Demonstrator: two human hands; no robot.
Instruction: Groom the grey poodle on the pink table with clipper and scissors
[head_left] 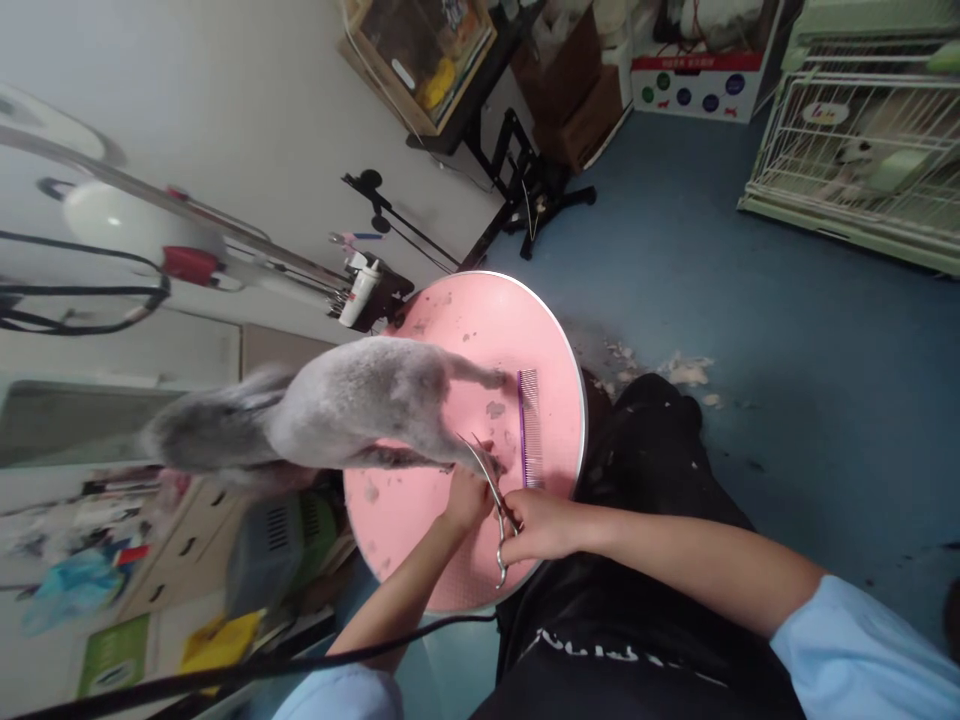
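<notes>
A grey short-clipped dog [337, 405] stands on a round pink grooming table [442, 540]. My right hand [541, 523] is closed on the handles of curved silver scissors [487, 480], whose blades point at the dog's hind leg. My left hand [466, 495] is closed around the dog's hind paw, holding it near the blades. A purple comb [528, 428] lies on the table just beyond my right hand.
Clipped fur [660, 372] lies on the blue floor beside the table. A white wire pet cage [862, 150] stands at the upper right. A black stand [517, 190] and boxes sit by the wall. A black cable [300, 665] crosses below my left arm.
</notes>
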